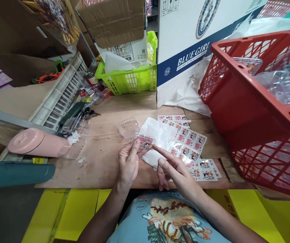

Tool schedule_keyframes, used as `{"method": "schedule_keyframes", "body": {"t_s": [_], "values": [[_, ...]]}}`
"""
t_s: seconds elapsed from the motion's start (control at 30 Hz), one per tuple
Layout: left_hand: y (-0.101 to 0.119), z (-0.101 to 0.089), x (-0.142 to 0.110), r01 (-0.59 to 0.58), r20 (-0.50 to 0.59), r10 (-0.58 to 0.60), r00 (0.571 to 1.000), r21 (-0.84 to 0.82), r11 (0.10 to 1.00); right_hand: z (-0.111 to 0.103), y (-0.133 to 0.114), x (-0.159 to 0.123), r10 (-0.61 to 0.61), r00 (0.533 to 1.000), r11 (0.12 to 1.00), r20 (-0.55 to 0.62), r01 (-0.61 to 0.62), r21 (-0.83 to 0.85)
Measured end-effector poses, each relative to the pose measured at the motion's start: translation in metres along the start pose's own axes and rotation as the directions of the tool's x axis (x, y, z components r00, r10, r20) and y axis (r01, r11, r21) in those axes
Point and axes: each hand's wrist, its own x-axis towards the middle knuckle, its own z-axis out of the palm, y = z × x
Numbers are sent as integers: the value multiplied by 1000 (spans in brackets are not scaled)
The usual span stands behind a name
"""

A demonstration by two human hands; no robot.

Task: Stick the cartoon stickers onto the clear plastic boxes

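Observation:
My left hand (pixel 129 158) pinches a small clear plastic case (pixel 142 141) between thumb and fingers. A sticker with a cartoon animal and pink print shows on the case. My right hand (pixel 173 168) reaches in from the right, its index finger stretched out and the tip at the sticker. Its thumb stands apart, and the other fingers are loosely bent with nothing visible in them. Just beyond the case lies a clear plastic piece (pixel 129 127). White backing paper (pixel 155 130) and several sheets of cartoon stickers (pixel 192 135) lie spread to the right.
A red crate (pixel 226 108) full of clear plastic pieces stands at the right. Behind are a white carton (pixel 175 40) and a lime green basket (pixel 132 82). To the left are a pink bottle (pixel 38 143), keys (pixel 90 114) and a teal object (pixel 20 174).

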Motion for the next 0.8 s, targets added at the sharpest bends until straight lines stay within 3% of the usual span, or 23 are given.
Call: {"method": "schedule_keyframes", "body": {"t_s": [0.17, 0.33, 0.43, 0.5, 0.57, 0.63, 0.7, 0.73, 0.8], "values": [[-2, 0, -4, -4, -10, 4, 1000, 18, 1000, 1, 7, -4, -69, 997, 968, -17, 63, -242], [-1, -1, -5, -17, -37, 17, 999, -18, 1000, 1, 16, -8, -197, 979, 833, -46, 142, -535], [0, -3, -3, -17, -28, 16, 999, -41, 999, 4, 17, -8, -328, 945, 684, -2, 236, -690], [1, -4, -4, -3, -13, 2, 1000, -53, 999, 4, 18, -5, -377, 924, 521, 72, 275, -808], [4, -5, -9, 15, -12, -16, 1000, -75, 997, 1, 16, -1, -395, 916, 355, 70, 223, -908], [10, -5, -17, 42, 3, -42, 999, -91, 995, -5, 9, 2, -480, 877, 265, 14, 159, -951], [17, -2, -24, 93, 115, -85, 990, -63, 994, -12, -6, -2, -581, 813, 254, 47, 236, -938], [21, 0, -26, 128, 222, -120, 968, -23, 991, -15, -16, -7, -618, 781, 258, 92, 312, -914], [27, 5, -18, 141, 444, -174, 879, 106, 984, -27, -40, -24, -672, 729, 292, 131, 423, -858]]}}
